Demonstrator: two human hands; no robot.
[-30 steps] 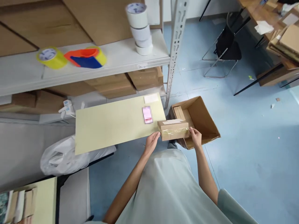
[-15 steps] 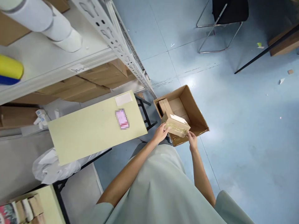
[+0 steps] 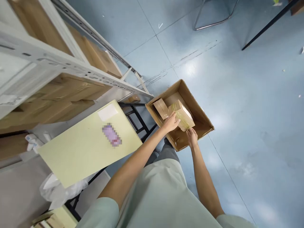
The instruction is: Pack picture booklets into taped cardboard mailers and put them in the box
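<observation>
A small taped cardboard box (image 3: 182,116) is held between my hands, tilted, within the opening of a large open carton (image 3: 201,112) on the floor. My left hand (image 3: 171,122) grips its left end, and my right hand (image 3: 192,136) holds its near right corner. Shiny tape runs along the side facing me, and a white label shows partly on its far side. Another small cardboard box (image 3: 161,108) lies inside the carton at the left. The held box hides part of the carton's bottom.
Left of the carton stands a pale yellow table (image 3: 80,148) with a blurred purple item (image 3: 112,135) and a white paper (image 3: 107,112). A metal shelf (image 3: 95,74) with cardboard boxes rises behind it. Chair legs (image 3: 213,23) are at the top right.
Both hands have lowered the small box further into the carton and turned it. My view has shifted, so the shelf and table appear at a different angle.
</observation>
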